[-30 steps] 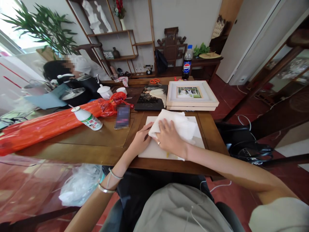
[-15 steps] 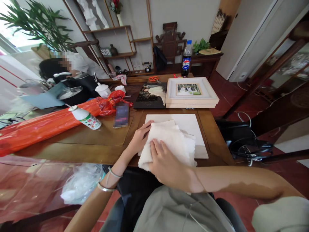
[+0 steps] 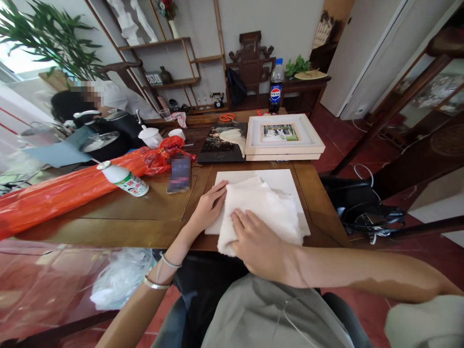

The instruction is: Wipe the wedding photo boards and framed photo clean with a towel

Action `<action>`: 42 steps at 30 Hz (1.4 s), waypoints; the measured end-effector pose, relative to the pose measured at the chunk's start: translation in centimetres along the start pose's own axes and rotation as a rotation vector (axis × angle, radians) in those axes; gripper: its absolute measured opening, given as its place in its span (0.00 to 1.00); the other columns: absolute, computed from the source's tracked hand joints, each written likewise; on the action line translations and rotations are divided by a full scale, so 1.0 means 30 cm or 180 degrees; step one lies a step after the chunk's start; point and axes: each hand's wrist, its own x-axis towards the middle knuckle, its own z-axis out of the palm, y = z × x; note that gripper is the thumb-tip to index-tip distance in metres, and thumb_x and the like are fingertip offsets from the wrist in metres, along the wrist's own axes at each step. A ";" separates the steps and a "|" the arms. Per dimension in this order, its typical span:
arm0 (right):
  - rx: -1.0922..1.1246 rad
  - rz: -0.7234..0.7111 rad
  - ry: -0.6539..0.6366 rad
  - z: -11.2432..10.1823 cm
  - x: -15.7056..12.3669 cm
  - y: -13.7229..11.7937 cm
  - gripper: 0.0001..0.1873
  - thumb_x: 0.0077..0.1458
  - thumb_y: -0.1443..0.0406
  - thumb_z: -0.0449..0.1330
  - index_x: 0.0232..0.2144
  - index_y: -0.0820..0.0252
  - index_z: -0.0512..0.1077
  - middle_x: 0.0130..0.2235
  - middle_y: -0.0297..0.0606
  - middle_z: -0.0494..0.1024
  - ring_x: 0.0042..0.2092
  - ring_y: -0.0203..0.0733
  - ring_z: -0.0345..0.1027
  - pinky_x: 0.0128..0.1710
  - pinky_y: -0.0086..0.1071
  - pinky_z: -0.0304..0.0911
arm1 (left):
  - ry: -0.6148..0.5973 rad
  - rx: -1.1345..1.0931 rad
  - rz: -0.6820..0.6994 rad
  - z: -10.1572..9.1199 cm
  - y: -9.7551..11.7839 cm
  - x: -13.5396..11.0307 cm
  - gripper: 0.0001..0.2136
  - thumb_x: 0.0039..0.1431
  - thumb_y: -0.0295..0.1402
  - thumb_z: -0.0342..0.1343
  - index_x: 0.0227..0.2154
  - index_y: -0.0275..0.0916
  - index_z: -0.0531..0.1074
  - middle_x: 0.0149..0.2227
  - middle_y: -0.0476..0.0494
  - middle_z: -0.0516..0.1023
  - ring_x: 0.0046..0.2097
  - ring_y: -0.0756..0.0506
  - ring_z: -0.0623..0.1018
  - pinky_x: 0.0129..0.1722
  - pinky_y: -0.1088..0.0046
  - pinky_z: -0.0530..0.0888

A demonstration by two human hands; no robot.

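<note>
A folded white fluffy cloth (image 3: 264, 198) lies over a flat white board (image 3: 284, 176) at the table's near edge. My right hand (image 3: 255, 237) bears down on the cloth's lower left part, fingers curved over it and thumb mostly hidden. My left hand (image 3: 209, 205) rests on the board's left edge, its fingers stretched out and close beside the cloth. Most of the board's middle is covered by the cloth and my right hand.
Behind the board are a white framed picture (image 3: 308, 133), a dark picture panel (image 3: 217, 147) and orange-handled scissors (image 3: 227, 117). A cola bottle (image 3: 275, 92) stands farther back. Leftward are a phone (image 3: 179, 174), a white bottle (image 3: 123, 179) and a red plastic-wrapped bundle (image 3: 72, 188). A person (image 3: 76, 104) sits beyond.
My right hand has slid the cloth slightly to the right across the board. The left hand stays at the board's left edge. The whole view has shifted a little.
</note>
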 end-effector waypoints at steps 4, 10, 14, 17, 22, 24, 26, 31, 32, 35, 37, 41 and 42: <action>0.0502 0.0187 -0.0153 -0.013 -0.057 0.075 0.11 0.48 0.67 0.60 0.35 0.62 0.79 0.47 0.53 0.78 0.51 0.55 0.70 0.47 0.44 0.64 | -0.0013 0.0056 -0.0029 0.003 0.002 -0.001 0.19 0.66 0.36 0.45 0.55 0.37 0.71 0.61 0.40 0.68 0.64 0.41 0.65 0.65 0.59 0.61; 0.0678 0.0684 0.0017 0.046 -0.001 0.247 0.14 0.50 0.69 0.58 0.41 0.61 0.77 0.50 0.50 0.75 0.54 0.53 0.66 0.51 0.44 0.60 | -0.0023 0.0138 -0.0018 0.002 -0.001 -0.001 0.20 0.67 0.36 0.44 0.57 0.36 0.69 0.62 0.38 0.67 0.64 0.40 0.65 0.65 0.58 0.60; 0.0527 0.0765 -0.0074 0.060 0.032 0.252 0.16 0.51 0.70 0.59 0.43 0.65 0.76 0.54 0.55 0.72 0.59 0.57 0.61 0.54 0.49 0.57 | -0.0031 0.0128 -0.0023 0.003 -0.001 0.000 0.20 0.66 0.36 0.44 0.57 0.35 0.69 0.62 0.38 0.67 0.64 0.41 0.65 0.64 0.58 0.60; 0.0429 0.0701 -0.0275 0.040 0.007 0.157 0.18 0.50 0.69 0.60 0.45 0.65 0.77 0.59 0.60 0.67 0.62 0.62 0.57 0.57 0.55 0.53 | -0.0019 0.0101 -0.0011 0.004 -0.002 -0.001 0.20 0.66 0.36 0.44 0.56 0.35 0.69 0.62 0.38 0.67 0.64 0.41 0.65 0.65 0.58 0.60; 0.0661 0.0241 -0.0341 0.013 -0.086 0.008 0.13 0.46 0.67 0.62 0.36 0.64 0.80 0.61 0.63 0.64 0.62 0.69 0.55 0.58 0.61 0.51 | 0.0000 0.0121 0.0022 0.007 -0.002 -0.002 0.20 0.67 0.35 0.44 0.56 0.36 0.69 0.62 0.39 0.67 0.64 0.41 0.65 0.65 0.59 0.60; 0.0853 0.0113 -0.0158 0.019 -0.115 0.015 0.13 0.46 0.68 0.61 0.36 0.63 0.79 0.61 0.61 0.64 0.63 0.65 0.55 0.59 0.59 0.52 | 0.0012 0.0122 0.0030 0.007 -0.001 -0.001 0.20 0.67 0.35 0.44 0.56 0.36 0.70 0.62 0.39 0.67 0.64 0.41 0.65 0.65 0.58 0.60; 0.1073 0.0078 0.0066 0.031 -0.132 0.064 0.15 0.48 0.71 0.58 0.39 0.63 0.78 0.62 0.57 0.63 0.64 0.58 0.54 0.61 0.55 0.51 | 0.0001 0.0115 0.0028 0.006 0.000 0.000 0.19 0.67 0.35 0.44 0.56 0.37 0.70 0.62 0.39 0.67 0.64 0.41 0.65 0.65 0.58 0.61; 0.1188 0.0511 0.0306 0.066 -0.136 0.261 0.27 0.42 0.79 0.53 0.44 0.61 0.74 0.64 0.48 0.62 0.66 0.49 0.52 0.64 0.49 0.51 | 0.0005 0.0098 0.0004 0.004 0.002 0.000 0.20 0.66 0.36 0.44 0.57 0.37 0.69 0.62 0.39 0.67 0.64 0.41 0.65 0.65 0.58 0.59; 0.1094 0.0658 0.0325 0.074 -0.139 0.296 0.28 0.40 0.80 0.52 0.45 0.61 0.74 0.63 0.48 0.63 0.66 0.50 0.52 0.63 0.49 0.52 | 0.0007 0.0094 -0.0010 0.004 0.002 0.001 0.20 0.66 0.37 0.44 0.57 0.36 0.69 0.62 0.38 0.66 0.64 0.41 0.65 0.65 0.57 0.59; 0.0676 0.1011 0.0458 0.096 -0.159 0.365 0.29 0.41 0.84 0.50 0.44 0.64 0.74 0.64 0.50 0.62 0.66 0.54 0.51 0.61 0.51 0.56 | -0.0006 0.0060 -0.0036 0.006 0.003 0.000 0.21 0.67 0.36 0.44 0.57 0.36 0.68 0.62 0.38 0.66 0.64 0.41 0.64 0.65 0.57 0.58; 0.0470 0.1109 0.0576 0.105 -0.178 0.372 0.28 0.42 0.84 0.49 0.42 0.66 0.75 0.65 0.52 0.58 0.67 0.56 0.48 0.61 0.52 0.56 | -0.0002 0.0038 -0.0037 0.007 0.004 0.000 0.20 0.67 0.36 0.44 0.58 0.37 0.68 0.62 0.39 0.66 0.64 0.41 0.64 0.65 0.57 0.59; 0.0638 0.0852 0.0432 0.098 -0.212 0.302 0.27 0.41 0.83 0.50 0.40 0.63 0.77 0.67 0.45 0.55 0.69 0.54 0.39 0.64 0.54 0.48 | 0.0008 0.0051 -0.0029 0.007 0.007 -0.002 0.20 0.67 0.36 0.43 0.58 0.38 0.68 0.62 0.40 0.66 0.64 0.41 0.64 0.66 0.57 0.58; 0.0726 0.0808 0.0331 0.090 -0.221 0.272 0.26 0.40 0.83 0.51 0.39 0.62 0.77 0.68 0.44 0.54 0.69 0.54 0.37 0.65 0.55 0.45 | 0.0006 0.0057 -0.0034 0.007 0.007 -0.002 0.21 0.67 0.36 0.43 0.58 0.38 0.68 0.62 0.40 0.65 0.64 0.41 0.64 0.66 0.57 0.58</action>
